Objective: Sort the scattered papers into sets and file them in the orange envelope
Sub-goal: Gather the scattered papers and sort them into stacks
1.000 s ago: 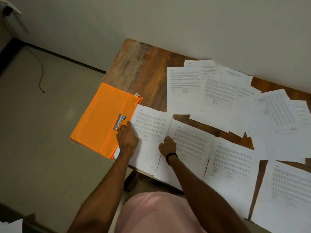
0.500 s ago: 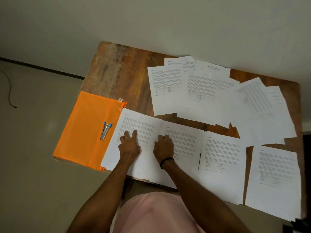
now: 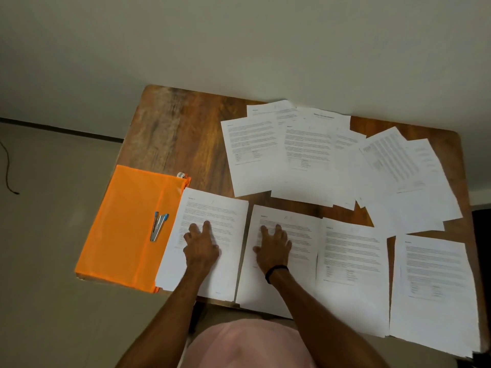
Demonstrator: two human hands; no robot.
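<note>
An orange envelope (image 3: 125,224) lies flat at the table's left front corner, hanging a little over the edge. Printed white sheets cover most of the table. My left hand (image 3: 200,247) rests flat, fingers spread, on the leftmost front sheet (image 3: 212,208), whose left edge overlaps the envelope. My right hand (image 3: 272,248), with a black band on the wrist, presses flat on the neighbouring sheet (image 3: 287,219). Two further sheets (image 3: 353,261) lie to the right along the front edge. A loose overlapping spread of papers (image 3: 305,152) fills the back right.
A small blue-and-silver stapler (image 3: 158,225) lies on the envelope. The wooden table (image 3: 172,136) shows bare wood at the back left. A wall runs along the table's far edge. Floor and a dark cable (image 3: 6,168) lie to the left.
My left hand moved from the envelope's edge onto the leftmost sheet, and my right hand opened flat. The two front sheets now lie side by side. The view swung right.
</note>
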